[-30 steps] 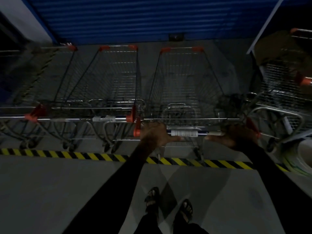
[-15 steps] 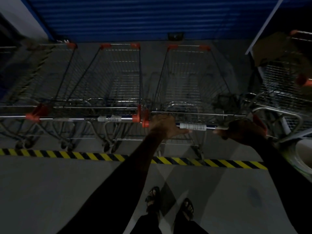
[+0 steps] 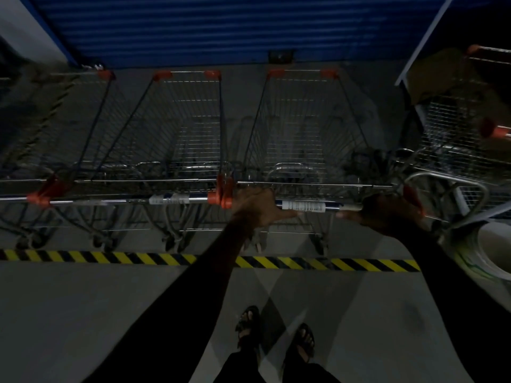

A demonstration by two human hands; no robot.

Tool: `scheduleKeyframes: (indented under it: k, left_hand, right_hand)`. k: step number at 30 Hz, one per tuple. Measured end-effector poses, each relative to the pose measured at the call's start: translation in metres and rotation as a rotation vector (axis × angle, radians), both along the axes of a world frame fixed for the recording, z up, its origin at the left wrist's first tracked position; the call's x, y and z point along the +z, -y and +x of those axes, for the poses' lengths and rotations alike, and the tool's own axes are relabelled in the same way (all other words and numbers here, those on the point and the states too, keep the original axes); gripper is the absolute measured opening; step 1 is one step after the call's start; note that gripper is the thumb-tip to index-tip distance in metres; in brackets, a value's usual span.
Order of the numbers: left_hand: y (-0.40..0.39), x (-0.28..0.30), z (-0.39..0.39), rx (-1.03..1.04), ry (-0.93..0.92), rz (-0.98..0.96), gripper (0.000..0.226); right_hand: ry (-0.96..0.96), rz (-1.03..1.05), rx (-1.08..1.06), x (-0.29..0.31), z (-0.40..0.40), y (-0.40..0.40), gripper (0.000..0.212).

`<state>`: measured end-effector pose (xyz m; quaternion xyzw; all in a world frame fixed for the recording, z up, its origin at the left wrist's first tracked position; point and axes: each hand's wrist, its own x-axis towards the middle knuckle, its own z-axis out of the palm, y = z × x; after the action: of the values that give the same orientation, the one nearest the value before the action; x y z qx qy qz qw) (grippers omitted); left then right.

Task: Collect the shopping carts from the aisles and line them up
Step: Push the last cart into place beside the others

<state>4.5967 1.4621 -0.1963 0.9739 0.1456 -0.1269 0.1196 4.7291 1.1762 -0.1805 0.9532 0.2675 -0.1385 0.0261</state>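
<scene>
1. Steel wire forms the cart (image 3: 301, 128) the person holds, with its nose toward the blue shutter (image 3: 210, 26).
2. The left hand (image 3: 258, 207) wraps the handle bar (image 3: 318, 206) just beside the cart's left orange end cap, thumb stretched along it.
3. The right hand (image 3: 387, 214) grips the same bar at its far end.
4. A second cart (image 3: 179, 128) stands touching the held cart's left side, a third (image 3: 63, 128) beyond it.
5. The striped floor tape (image 3: 110, 257) runs behind the held cart's rear wheels.

Three wire shopping carts (image 3: 304, 139) side by side, orange-capped handles aligned, facing blue shutter.
</scene>
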Motion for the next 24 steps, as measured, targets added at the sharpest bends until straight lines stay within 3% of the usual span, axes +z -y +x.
scheduleKeyframes:
  k: [6, 13, 17, 21, 24]
  left_hand:
    - [0.004, 0.002, 0.001, 0.014, 0.012, -0.015, 0.085]
    - [0.000, 0.000, -0.001, 0.007, 0.041, 0.080, 0.088]
    - [0.002, -0.001, -0.002, -0.004, 0.043, 0.083, 0.090]
    - [0.003, 0.000, -0.001, -0.010, 0.003, 0.061, 0.087]
    - [0.002, -0.001, 0.001, -0.013, -0.009, 0.059, 0.090]
  right_hand:
    - [-0.064, 0.008, -0.030, 0.003, 0.009, -0.002, 0.098]
    - [0.048, 0.044, -0.008, -0.001, -0.002, 0.000, 0.089]
    - [0.120, 0.102, -0.020, -0.024, 0.005, 0.007, 0.095]
    - [-0.122, 0.256, -0.158, -0.026, 0.009, 0.005, 0.103]
    - [0.012, 0.098, -0.067, -0.015, 0.004, 0.004, 0.099]
